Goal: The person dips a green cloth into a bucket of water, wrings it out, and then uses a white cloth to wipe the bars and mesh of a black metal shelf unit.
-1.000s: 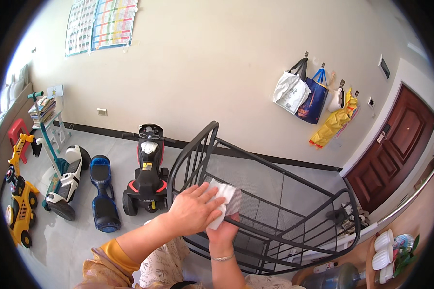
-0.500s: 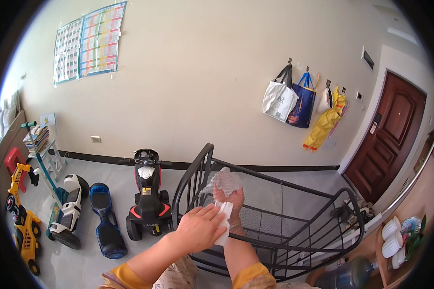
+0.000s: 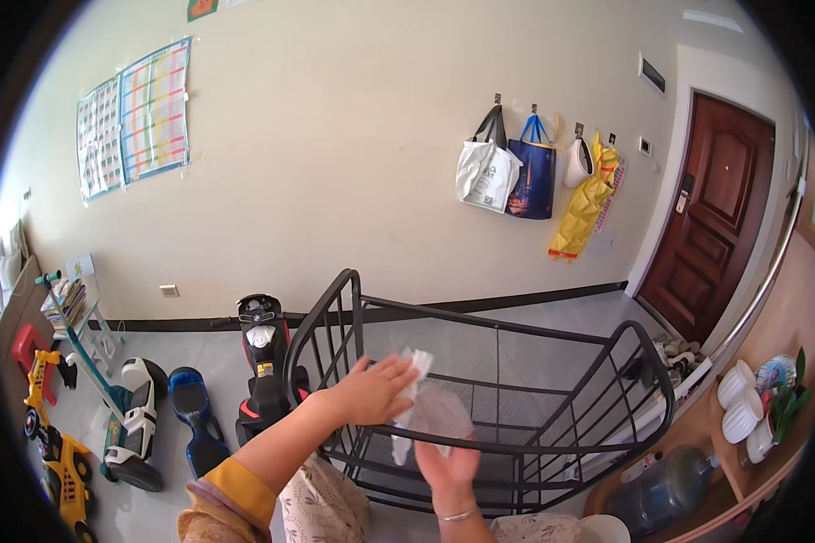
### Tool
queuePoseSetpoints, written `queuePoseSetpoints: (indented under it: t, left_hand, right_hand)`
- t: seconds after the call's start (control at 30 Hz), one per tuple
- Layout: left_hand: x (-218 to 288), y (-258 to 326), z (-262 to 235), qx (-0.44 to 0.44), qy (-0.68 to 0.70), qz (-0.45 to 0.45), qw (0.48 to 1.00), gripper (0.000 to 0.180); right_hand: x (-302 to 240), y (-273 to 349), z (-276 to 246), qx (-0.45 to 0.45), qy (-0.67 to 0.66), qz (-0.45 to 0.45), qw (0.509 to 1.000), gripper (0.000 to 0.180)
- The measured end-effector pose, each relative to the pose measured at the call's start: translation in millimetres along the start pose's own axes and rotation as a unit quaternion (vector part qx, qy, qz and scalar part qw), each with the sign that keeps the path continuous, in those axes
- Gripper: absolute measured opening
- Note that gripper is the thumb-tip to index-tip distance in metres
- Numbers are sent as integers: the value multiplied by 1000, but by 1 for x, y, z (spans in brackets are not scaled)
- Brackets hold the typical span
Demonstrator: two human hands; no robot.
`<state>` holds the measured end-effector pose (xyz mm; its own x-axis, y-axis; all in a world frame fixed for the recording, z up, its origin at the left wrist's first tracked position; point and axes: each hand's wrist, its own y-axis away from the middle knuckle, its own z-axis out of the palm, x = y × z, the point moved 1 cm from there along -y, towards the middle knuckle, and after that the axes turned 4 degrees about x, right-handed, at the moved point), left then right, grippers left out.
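My left hand (image 3: 371, 391) reaches in from the lower left and lies over a crumpled white cloth (image 3: 420, 364), fingers stretched along it. My right hand (image 3: 447, 467) comes up from the bottom edge, palm up, beneath a thin translucent part of the cloth (image 3: 436, 413). Both hands hold the cloth between them over the near rim of a black metal wire basket (image 3: 516, 328). A bracelet sits on my right wrist, and a yellow cuff on my left sleeve.
A black toy motorbike (image 3: 261, 362), a blue hoverboard (image 3: 195, 418), a white scooter (image 3: 134, 423) and yellow toy trucks (image 3: 56, 445) stand on the floor at left. Bags (image 3: 487, 170) and a yellow raincoat (image 3: 587, 204) hang on the wall. A brown door (image 3: 720, 217) and a water bottle (image 3: 666, 490) are at right.
The view has tilted up toward the wall. My hands have drawn apart, the right sinking below the left, and the cloth now hangs spread between them.
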<state>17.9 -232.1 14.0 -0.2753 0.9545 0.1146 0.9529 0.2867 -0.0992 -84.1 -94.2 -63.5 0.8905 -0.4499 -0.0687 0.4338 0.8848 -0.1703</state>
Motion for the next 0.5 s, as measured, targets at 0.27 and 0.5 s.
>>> queuePoseSetpoints:
  t: [0.27,0.5]
  left_hand:
    - [20,-54,-5,-36,-3,118,992,63]
    - [44,-146,21,35,-35,62,997,61]
  right_hand:
    - [-41,-50,-24,-1,-4,-32,999,39]
    - [-70,-79,-26,-34,-71,-20,997,40]
